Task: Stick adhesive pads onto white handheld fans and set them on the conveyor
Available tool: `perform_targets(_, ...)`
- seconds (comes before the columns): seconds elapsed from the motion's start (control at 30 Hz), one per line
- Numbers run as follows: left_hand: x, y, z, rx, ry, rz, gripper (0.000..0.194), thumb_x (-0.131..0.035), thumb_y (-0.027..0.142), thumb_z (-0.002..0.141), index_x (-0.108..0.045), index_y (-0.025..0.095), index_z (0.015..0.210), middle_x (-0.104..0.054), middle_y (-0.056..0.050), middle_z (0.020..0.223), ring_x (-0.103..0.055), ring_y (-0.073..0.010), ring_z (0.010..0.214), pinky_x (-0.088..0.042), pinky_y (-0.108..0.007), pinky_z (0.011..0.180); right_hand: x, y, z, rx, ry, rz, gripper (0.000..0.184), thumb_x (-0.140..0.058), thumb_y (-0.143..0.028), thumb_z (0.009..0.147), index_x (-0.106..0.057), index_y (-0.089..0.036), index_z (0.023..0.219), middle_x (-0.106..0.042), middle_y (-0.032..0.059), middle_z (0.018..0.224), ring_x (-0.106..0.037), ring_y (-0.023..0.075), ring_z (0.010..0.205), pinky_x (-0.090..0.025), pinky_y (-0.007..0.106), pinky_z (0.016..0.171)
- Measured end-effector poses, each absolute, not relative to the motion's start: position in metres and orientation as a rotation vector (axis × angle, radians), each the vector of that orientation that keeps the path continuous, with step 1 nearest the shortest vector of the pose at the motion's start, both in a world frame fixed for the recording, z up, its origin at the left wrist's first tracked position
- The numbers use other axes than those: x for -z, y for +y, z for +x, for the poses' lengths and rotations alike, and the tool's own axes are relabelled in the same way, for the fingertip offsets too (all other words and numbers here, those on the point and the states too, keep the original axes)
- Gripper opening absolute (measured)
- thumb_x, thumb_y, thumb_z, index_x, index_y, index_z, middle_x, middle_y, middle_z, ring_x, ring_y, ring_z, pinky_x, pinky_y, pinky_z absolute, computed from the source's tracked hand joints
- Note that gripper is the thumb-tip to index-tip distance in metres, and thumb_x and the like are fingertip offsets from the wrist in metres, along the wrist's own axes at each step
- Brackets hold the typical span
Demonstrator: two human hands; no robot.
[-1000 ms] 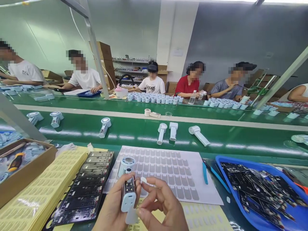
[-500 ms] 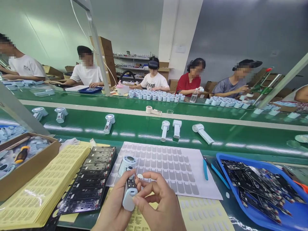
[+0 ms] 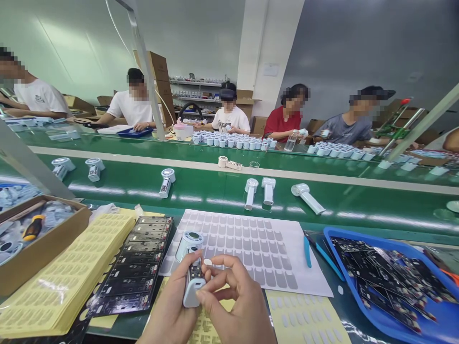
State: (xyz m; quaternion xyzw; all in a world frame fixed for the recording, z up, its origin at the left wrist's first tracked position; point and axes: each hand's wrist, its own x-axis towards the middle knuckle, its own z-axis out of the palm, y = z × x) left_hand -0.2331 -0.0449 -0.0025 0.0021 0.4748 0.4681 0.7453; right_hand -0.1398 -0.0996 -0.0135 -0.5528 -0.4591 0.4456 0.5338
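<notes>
Lower centre of frame: left hand point(image 3: 172, 310) clenched around light, rigid fan housing point(image 3: 191, 277), best gripped by handle, while right hand point(image 3: 236, 306) fingers pinch small flimsy white pad point(image 3: 208, 262) beside it.

Handheld device's point(image 3: 193, 272) lower body behind both hands; wrists past the bottom edge.

Beyond the white sheet point(image 3: 287, 258) gridded with grey pads runs a green belt point(image 3: 215, 191); left of the sheet lie black boards point(image 3: 132, 267) (on yellow sheets point(image 3: 64, 282)), right of it a blue tray point(image 3: 444, 329)
</notes>
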Motion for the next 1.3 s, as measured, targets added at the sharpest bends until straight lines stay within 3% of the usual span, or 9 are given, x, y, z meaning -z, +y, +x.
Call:
perform_targets(0.17,-0.002,-0.051,-0.231,-1.019,0.899,-0.127,0.025,-0.054,0.016,0.094,-0.051,0.019,0.07,-0.054,0.0,0.055,-0.056,-0.008,0.044,-0.053,-0.017,0.044,0.022,-0.104,-0.147,-0.712,-1.313,-1.388,0.052,-0.073,-0.018,0.071,-0.064,-0.031,0.12,-0.074,-0.0016,0.085,-0.073,0.0234,0.089,-0.06,0.032,0.079)
perform_targets(0.3,-0.009,-0.055,-0.234,-0.979,0.91,-0.236,0.012,-0.053,0.008,0.093,-0.057,0.015,0.084,-0.06,-0.002,0.065,-0.057,-0.0054,0.045,-0.052,-0.012,0.045,0.021,-0.099,-0.141,-0.784,-1.143,-1.446,0.079,-0.086,-0.026,0.059,-0.054,-0.03,0.131,-0.064,0.0049,0.115,-0.07,0.0266,0.096,-0.058,0.029,0.063)
perform_targets(0.47,0.008,-0.059,-0.252,-0.985,1.138,0.204,0.01,-0.065,0.001,0.08,-0.066,0.01,0.086,-0.068,-0.006,0.071,-0.067,-0.0138,0.056,-0.061,-0.024,0.058,0.042,-0.103,-0.115,-0.963,-1.048,-1.383,0.027,-0.067,-0.039,0.084,-0.065,-0.026,0.108,-0.06,0.0054,0.116,-0.065,0.0188,0.089,-0.049,0.022,0.057)
perform_targets(0.67,0.046,-0.067,-0.267,-0.912,1.092,0.571,0.016,-0.074,0.01,0.064,-0.074,0.009,0.08,-0.076,-0.013,0.088,-0.072,-0.0307,0.098,-0.057,-0.034,0.092,0.091,-0.135,-0.104,-1.067,-1.323,-1.526,0.002,-0.069,-0.02,0.076,-0.068,-0.021,0.074,-0.061,0.0019,0.102,-0.037,0.0039,0.045,-0.04,0.023,0.049)
perform_targets(0.77,0.049,-0.07,-0.266,-0.884,1.135,0.674,0.02,-0.074,0.017,0.064,-0.076,0.01,0.083,-0.077,-0.016,0.095,-0.07,-0.0321,0.105,-0.052,-0.037,0.1,0.102,-0.145,-0.107,-0.893,-1.479,-1.544,0.011,-0.067,-0.012,0.073,-0.067,-0.022,0.075,-0.063,0.0028,0.099,-0.063,0.0138,0.069,-0.049,0.024,0.062)
perform_targets(0.87,0.046,-0.072,-0.262,-0.891,1.196,0.683,0.019,-0.074,0.018,0.065,-0.075,0.012,0.083,-0.078,-0.016,0.097,-0.07,-0.0311,0.105,-0.049,-0.038,0.103,0.105,-0.147,-0.108,-0.647,-1.66,-1.53,0.018,-0.06,-0.006,0.076,-0.064,-0.022,0.08,-0.065,0.0037,0.095,-0.067,0.0194,0.088,-0.05,0.025,0.071)
perform_targets(1.07,0.047,-0.073,-0.259,-0.965,1.176,0.639,0.02,-0.077,0.016,0.06,-0.074,0.011,0.079,-0.077,-0.015,0.089,-0.071,-0.0304,0.1,-0.052,-0.034,0.096,0.096,-0.143,-0.101,-0.875,-1.544,-1.379,0.009,-0.065,-0.014,0.077,-0.065,-0.022,0.074,-0.065,0.0018,0.086,-0.061,0.0139,0.069,-0.046,0.023,0.062)
perform_targets(1.2,0.049,-0.071,-0.257,-0.942,1.225,0.614,0.027,-0.083,0.019,0.057,-0.074,0.011,0.082,-0.077,-0.016,0.093,-0.072,-0.0282,0.098,-0.053,-0.029,0.089,0.077,-0.14,-0.096,-1.147,-1.302,-1.263,0.017,-0.069,-0.036,0.083,-0.066,-0.021,0.076,-0.063,0.0015,0.086,-0.033,0.0061,0.047,-0.023,0.021,0.041)
perform_targets(1.3,0.043,-0.07,-0.252,-0.904,1.229,0.649,0.036,-0.089,0.029,0.057,-0.073,0.014,0.086,-0.075,-0.008,0.077,-0.07,-0.0193,0.075,-0.052,-0.022,0.069,0.057,-0.133,-0.098,-1.184,-1.217,-1.198,0.021,-0.069,-0.04,0.082,-0.065,-0.02,0.075,-0.061,0.0029,0.087,-0.047,0.0092,0.058,-0.026,0.02,0.043)
